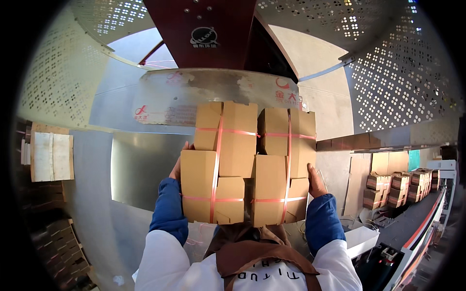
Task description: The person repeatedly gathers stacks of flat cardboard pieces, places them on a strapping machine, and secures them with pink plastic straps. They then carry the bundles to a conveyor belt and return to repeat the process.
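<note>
- Two strapped cardboard bundles lie side by side between the grips: the left bundle just inside the left grip, the right bundle just inside the right grip.
- Left grip: pressed to the outer side of the left bundle and partly hidden behind it, so its finger spread cannot be told.
- Right grip: set against the outer side of the right bundle, thumb along the edge, other fingers mostly out of sight.
- Both grips hold the pair as one load; whether anything beneath helps bear it cannot be told.
- Beyond the grips lies the metal worktop, partly covered by the bundles' far ends.
- Layered board should feel stiff and fairly weighty, with dry faces that slip little; corners would probably crush first.
- Being separate, the bundles could part or hinge at the middle if the squeeze slackened.
- Best hold: low on the outer sides, palms opposed, fingers under; the thin pink straps would make poor handles.
</note>
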